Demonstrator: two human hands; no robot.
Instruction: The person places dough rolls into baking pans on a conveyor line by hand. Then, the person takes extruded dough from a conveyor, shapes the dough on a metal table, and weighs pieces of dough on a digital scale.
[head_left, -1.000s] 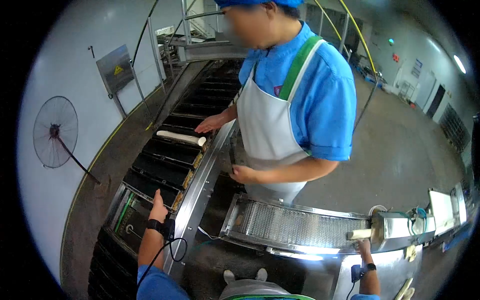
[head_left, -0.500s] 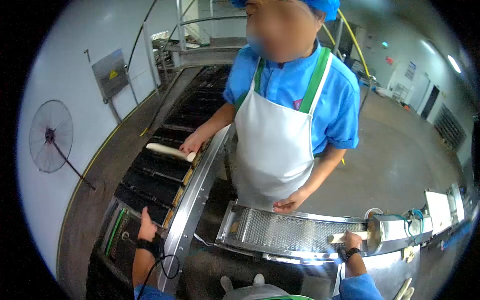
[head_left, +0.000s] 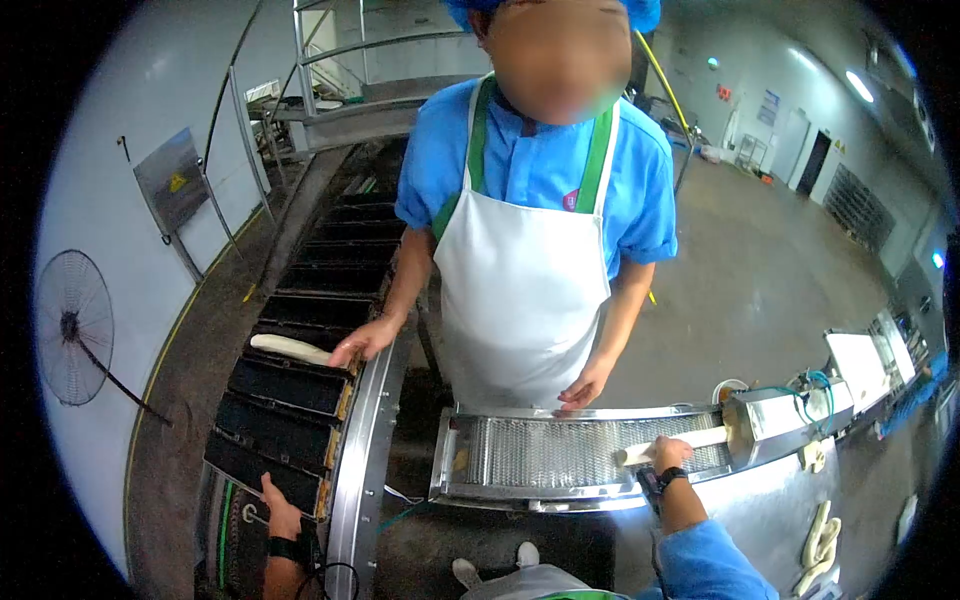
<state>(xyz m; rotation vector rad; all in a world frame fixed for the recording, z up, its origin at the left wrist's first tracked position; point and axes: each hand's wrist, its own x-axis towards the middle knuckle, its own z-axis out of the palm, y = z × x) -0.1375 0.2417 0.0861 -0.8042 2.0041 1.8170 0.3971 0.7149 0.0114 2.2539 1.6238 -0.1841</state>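
A long pale dough roll (head_left: 640, 453) lies on the metal mesh belt (head_left: 540, 450), its right end at the mouth of the steel machine (head_left: 790, 425). My right hand (head_left: 672, 455) is closed over the middle of this roll. At the lower left, my left hand (head_left: 283, 510) rests by the nearest black tray (head_left: 265, 460) of the tray conveyor. Its fingers point forward and apart, with no object visible in them. Farther up that line, another dough roll (head_left: 290, 348) lies across a black tray, and a co-worker's hand (head_left: 367, 342) touches its right end.
The co-worker (head_left: 520, 270) stands across the mesh belt, the other hand (head_left: 588, 385) near its far rail. Several dough pieces (head_left: 820, 545) lie on the steel surface at right. A steel rail (head_left: 360, 460) edges the tray conveyor; a fan (head_left: 70, 325) stands by the wall.
The dough roll under my right hand has moved left along the mesh belt, and more of it shows outside the machine. My hand has moved left with it. The view has shifted.
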